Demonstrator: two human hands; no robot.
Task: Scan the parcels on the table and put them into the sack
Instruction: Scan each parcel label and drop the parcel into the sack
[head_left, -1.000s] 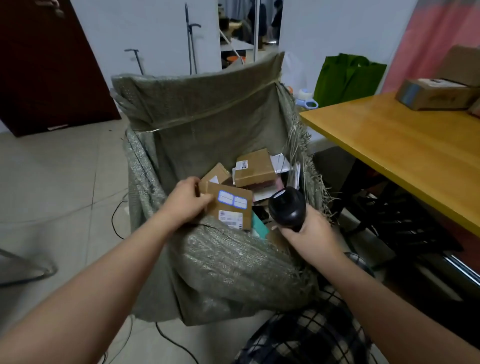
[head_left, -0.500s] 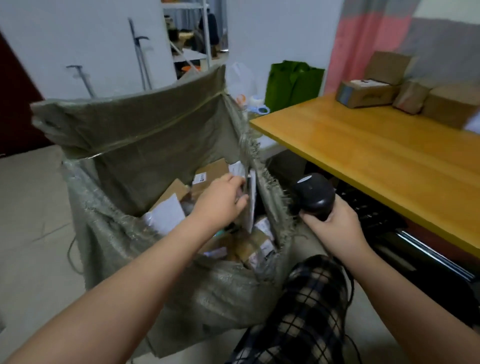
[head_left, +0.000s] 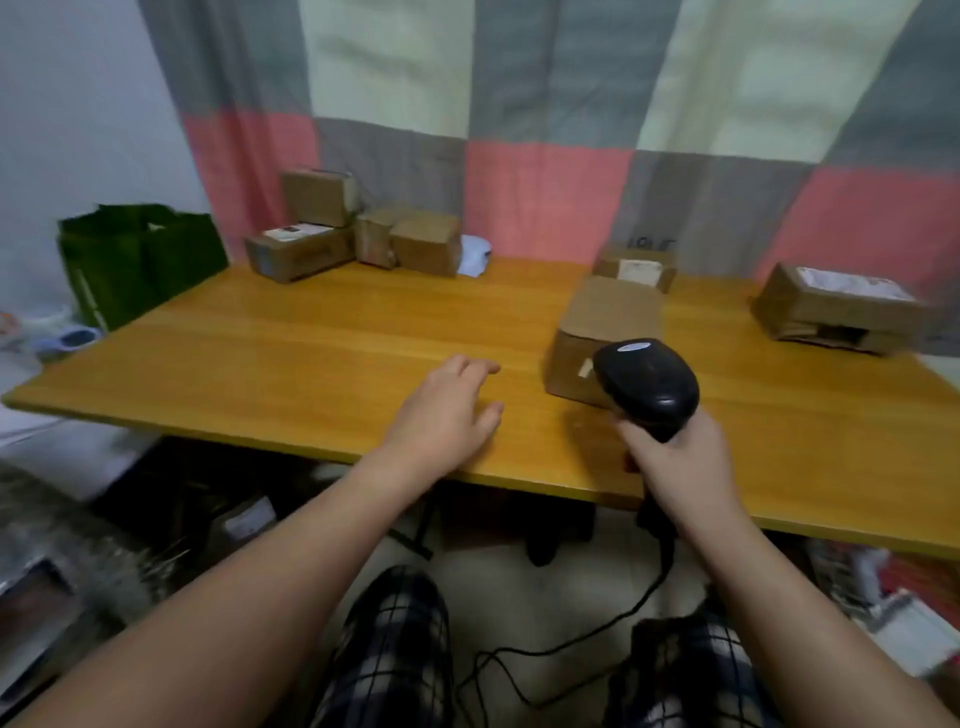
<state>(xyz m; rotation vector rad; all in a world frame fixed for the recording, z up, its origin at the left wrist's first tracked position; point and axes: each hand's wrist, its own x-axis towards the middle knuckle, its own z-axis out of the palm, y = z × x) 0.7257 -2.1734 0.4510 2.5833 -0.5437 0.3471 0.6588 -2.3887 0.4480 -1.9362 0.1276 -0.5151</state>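
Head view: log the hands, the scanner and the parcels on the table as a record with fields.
left hand: open, empty, fingers extended over the table, short of the nearest parcel
right hand: grips the scanner by its handle
scanner: black, corded, head in front of the nearest parcel
nearest parcel: brown box on the table, no hand on it
other parcels: box behind it; box at far right; cluster of boxes at the far left corner
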